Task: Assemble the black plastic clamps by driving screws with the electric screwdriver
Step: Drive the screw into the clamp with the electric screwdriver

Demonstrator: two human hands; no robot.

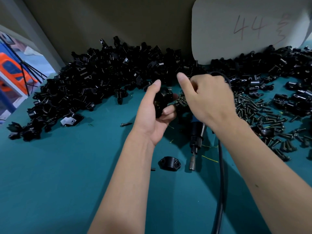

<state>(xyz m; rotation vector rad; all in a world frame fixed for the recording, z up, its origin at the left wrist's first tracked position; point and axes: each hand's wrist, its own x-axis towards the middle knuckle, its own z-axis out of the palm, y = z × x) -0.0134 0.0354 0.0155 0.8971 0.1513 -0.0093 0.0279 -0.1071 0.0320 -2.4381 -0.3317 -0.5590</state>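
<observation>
Clamp [162, 102] gripped within left hand [155, 114] fingers, seemingly.

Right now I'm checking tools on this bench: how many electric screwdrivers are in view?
1. The black corded electric screwdriver lies on the teal table, partly under the right hand, bit toward the camera. The piles of black plastic clamps could hide another.

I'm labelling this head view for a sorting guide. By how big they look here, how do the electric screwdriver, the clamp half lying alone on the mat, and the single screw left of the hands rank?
1. Electric screwdriver, partly hidden by the right hand.
2. Clamp half.
3. Single screw.

All lie at similar distance, so the order seems safe.
</observation>
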